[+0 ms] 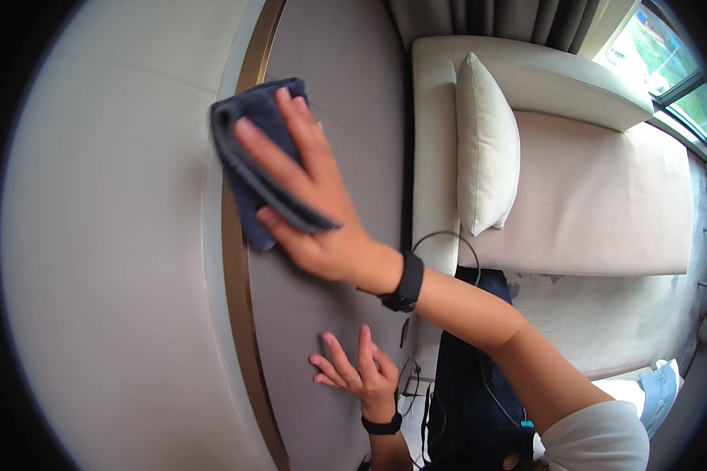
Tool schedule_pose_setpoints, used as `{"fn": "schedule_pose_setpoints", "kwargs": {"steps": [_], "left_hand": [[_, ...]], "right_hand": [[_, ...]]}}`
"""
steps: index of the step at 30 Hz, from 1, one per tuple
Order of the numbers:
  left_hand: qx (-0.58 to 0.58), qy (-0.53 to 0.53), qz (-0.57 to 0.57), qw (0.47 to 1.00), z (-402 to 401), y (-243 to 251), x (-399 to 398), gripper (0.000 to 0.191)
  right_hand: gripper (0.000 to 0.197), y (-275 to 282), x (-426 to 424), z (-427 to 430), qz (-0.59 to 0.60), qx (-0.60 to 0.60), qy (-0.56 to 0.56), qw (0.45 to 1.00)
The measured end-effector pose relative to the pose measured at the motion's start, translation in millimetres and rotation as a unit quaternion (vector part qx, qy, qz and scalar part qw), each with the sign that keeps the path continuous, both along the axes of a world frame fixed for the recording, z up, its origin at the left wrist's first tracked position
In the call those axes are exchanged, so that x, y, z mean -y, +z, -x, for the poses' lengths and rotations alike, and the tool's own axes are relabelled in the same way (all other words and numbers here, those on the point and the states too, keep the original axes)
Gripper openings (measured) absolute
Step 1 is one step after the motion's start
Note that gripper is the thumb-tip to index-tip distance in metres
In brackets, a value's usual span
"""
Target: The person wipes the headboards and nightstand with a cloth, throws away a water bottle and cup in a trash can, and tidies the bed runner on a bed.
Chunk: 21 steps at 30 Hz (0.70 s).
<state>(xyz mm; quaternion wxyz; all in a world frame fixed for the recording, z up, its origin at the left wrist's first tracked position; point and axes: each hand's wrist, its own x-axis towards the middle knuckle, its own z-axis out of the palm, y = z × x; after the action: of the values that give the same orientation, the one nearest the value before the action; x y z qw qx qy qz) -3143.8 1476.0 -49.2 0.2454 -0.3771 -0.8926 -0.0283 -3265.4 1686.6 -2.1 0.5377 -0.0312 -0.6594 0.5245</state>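
Note:
My right hand (324, 206) is spread over a folded dark blue-grey cloth (253, 147), with the thumb below its folded edge and the fingers across it. The cloth lies against a gold-brown trim strip (234, 259) and overlaps the grey-mauve panel (347, 147) and the pale wall surface (124, 206) on either side. Lower down, my left hand (362, 371) is at the grey-mauve panel, fingers apart and nothing held; whether it touches the panel is unclear. A ring is on one of its fingers. Black bands are on both wrists.
Right of the panel stands a cream sofa (436, 147) with a pinkish seat (595, 194) and an upright cream cushion (486, 147). A thin dark cable (477, 253) loops beside it. Grey curtains (495, 17) hang near a window (660, 53). A patterned carpet (589, 318) lies below the sofa.

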Motion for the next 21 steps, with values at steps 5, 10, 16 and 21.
{"fn": "schedule_pose_setpoints", "kwargs": {"steps": [5, 10, 16, 21], "left_hand": [[-0.008, 0.043, 0.060, 0.997, -13, -43, 35, 0.033], [-0.090, 0.061, 0.167, 0.980, -21, -61, 42, 0.041], [0.001, 0.011, 0.012, 1.000, -38, -58, 68, 0.051], [0.022, 0.041, -0.064, 0.997, -48, -54, 75, 0.051]], "right_hand": [[0.051, -147, 1, 13, 0.180, 0.082, -0.075, 0.977], [0.068, -264, 8, -14, 0.569, 0.451, 0.101, 0.680], [0.058, -185, 73, -39, 0.327, 0.179, -0.006, 0.928], [0.068, -41, 52, -45, 0.016, 0.051, 0.044, 0.998]]}}
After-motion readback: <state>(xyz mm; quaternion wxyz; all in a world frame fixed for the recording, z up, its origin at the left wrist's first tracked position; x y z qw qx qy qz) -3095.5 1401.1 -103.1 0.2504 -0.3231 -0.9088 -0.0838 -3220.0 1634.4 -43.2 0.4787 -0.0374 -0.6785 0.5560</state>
